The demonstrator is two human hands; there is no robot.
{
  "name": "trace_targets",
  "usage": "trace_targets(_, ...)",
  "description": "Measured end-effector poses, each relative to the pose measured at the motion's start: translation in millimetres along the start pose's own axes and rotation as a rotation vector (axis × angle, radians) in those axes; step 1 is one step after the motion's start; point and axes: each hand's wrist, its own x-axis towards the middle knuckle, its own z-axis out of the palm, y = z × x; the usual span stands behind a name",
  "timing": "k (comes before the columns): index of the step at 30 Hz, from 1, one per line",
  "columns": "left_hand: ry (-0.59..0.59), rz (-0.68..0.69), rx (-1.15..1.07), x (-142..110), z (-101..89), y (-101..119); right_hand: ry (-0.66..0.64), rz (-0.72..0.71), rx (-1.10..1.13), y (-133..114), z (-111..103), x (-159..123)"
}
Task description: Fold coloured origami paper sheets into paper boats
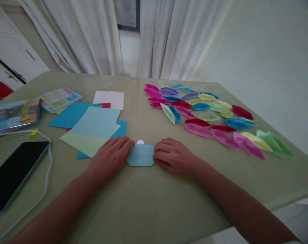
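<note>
When reading from largest to smallest, note the table [154, 210], with pointed colored paper pieces [208, 117] spread right and overlapping sheets [95, 122] left, near the phone [19, 174]. See the left hand [115, 154] and right hand [173, 156], with bent fingers, gripping opposite ends of the folded light-blue paper [140, 156] between them; at its far edge, find a small bright disc [140, 142].

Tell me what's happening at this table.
A person's left hand and right hand hold opposite ends of a small light-blue folded paper, its near corners angled off. Flat paper sheets lie to the left, beside a phone. Many colourful folded paper pieces are spread across the right side.
</note>
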Motion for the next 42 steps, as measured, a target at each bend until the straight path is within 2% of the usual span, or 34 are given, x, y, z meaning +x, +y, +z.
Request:
trace_targets(6,0.000,0.003,-0.050,2.2,-7.7,6.1,0.012,0.073,0.024,-3.3,-1.1,-2.3)
trace_targets(13,-0.052,-0.013,0.055,4.1,-11.0,16.4,-0.023,0.153,0.011,-13.8,-0.3,0.5)
trace_targets(16,-0.056,-0.049,0.087,2.5,-9.9,20.3,-0.076,0.208,0.070,-13.1,-2.2,0.3)
trace_targets(20,-0.050,-0.127,0.073,-1.1,-5.0,21.9,-0.067,0.304,0.181,-7.5,0.0,0.0)
trace_targets(26,0.005,-0.237,-0.208,-1.9,-5.2,19.6,-0.005,0.417,0.239,-0.6,2.9,0.1)
trace_targets(30,0.000,-0.312,-0.395,-1.9,-8.9,23.2,0.030,0.427,0.256,1.0,4.8,0.0)
trace_targets(37,0.011,-0.326,-0.524,0.1,-12.8,26.0,0.013,0.423,0.316,0.9,6.9,0.6)
trace_targets(42,0.077,-0.287,-0.710,3.5,-16.7,27.6,0.123,0.464,0.413,1.1,6.4,0.6)
